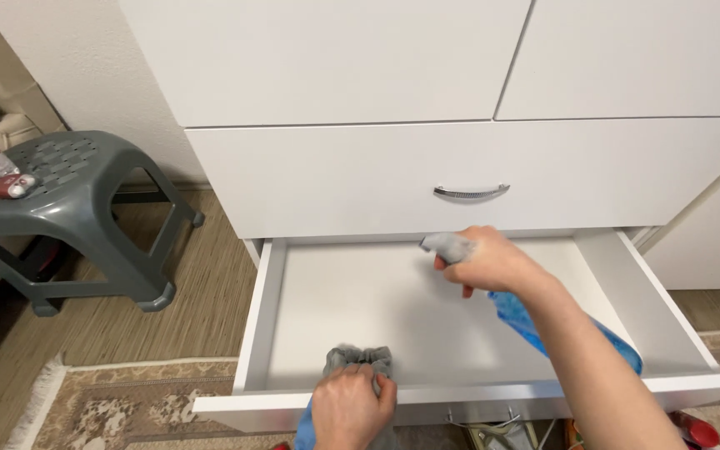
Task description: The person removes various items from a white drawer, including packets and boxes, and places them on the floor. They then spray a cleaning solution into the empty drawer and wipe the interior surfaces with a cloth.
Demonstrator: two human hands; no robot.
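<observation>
Here, I count two hands at work over one open drawer (277, 317), which I take as my landmark. My left hand (352, 408) sits at the drawer's front edge, fingers curled shut around one grey cloth (358, 358), a soft, bunched wad that rests on the drawer floor just inside the front panel. My right hand (489, 262) hovers over the rear half of the drawer, closed around the grey head of one spray bottle (535, 325); its body is translucent blue plastic and slants back along my forearm towards the drawer's right front corner.

The drawer itself is a shallow white box with smooth, matt laminate walls and a flat, bare floor. Directly above it I see one shut drawer front (335, 179), equally white and smooth, carrying a single curved metal handle (472, 192) with a ribbed shine. Above that are two plain white cabinet doors (327, 58) divided by one thin seam.

Left of the drawer stands one grey plastic stool (85, 196), four-legged, its seat pierced with a grid of small holes. Below the drawer lies one patterned beige rug (127, 400) with a fringed edge, on a woven-looking brown floor (202, 292).
</observation>
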